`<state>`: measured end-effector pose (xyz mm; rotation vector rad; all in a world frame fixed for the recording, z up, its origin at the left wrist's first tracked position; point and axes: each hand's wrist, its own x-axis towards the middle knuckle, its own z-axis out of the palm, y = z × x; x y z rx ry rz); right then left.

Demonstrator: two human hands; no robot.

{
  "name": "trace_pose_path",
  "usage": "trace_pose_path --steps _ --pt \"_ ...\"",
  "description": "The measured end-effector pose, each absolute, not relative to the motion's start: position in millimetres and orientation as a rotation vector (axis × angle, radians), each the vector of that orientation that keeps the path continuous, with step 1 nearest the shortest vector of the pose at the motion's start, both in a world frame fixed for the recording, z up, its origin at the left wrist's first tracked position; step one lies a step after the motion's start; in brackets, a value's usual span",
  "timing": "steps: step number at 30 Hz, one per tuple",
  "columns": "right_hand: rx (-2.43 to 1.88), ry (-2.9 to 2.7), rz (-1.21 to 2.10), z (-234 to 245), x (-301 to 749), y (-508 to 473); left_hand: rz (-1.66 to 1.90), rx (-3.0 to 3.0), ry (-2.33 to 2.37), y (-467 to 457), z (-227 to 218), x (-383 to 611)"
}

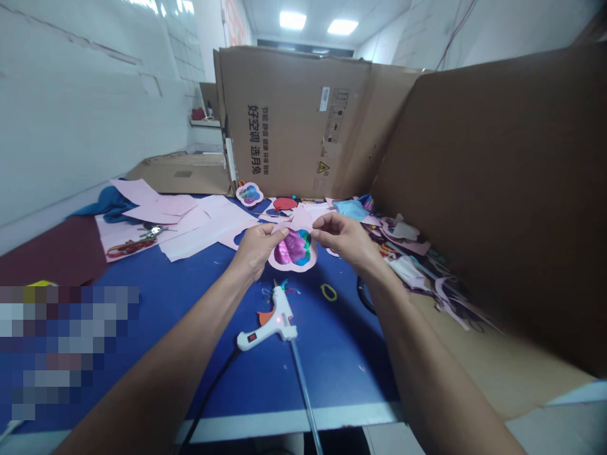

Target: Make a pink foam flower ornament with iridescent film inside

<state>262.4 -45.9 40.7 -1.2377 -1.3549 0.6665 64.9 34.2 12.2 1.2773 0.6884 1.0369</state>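
Observation:
Both hands hold a pink paper cutout point(294, 249) with shiny magenta, green and blue foil in its middle, just above the blue table point(332, 341). My left hand point(258, 246) pinches its left upper edge. My right hand point(344, 239) pinches the right upper edge. A white hot glue gun point(275, 319) lies on the table below the cutout, its black cord running toward me.
Pink paper sheets point(190, 224) and red-handled scissors point(130, 245) lie at the left. A second foil cutout point(249, 194) leans at the back by cardboard walls point(497, 183). Paper scraps point(417, 253) pile up at the right. A yellow loop point(328, 292) lies near my right wrist.

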Motion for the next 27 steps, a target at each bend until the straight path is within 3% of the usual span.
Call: trace_pose_path --steps 27 --pt "-1.254 -1.421 0.569 40.1 254.2 -45.9 0.978 1.394 0.653 25.9 13.1 68.6"
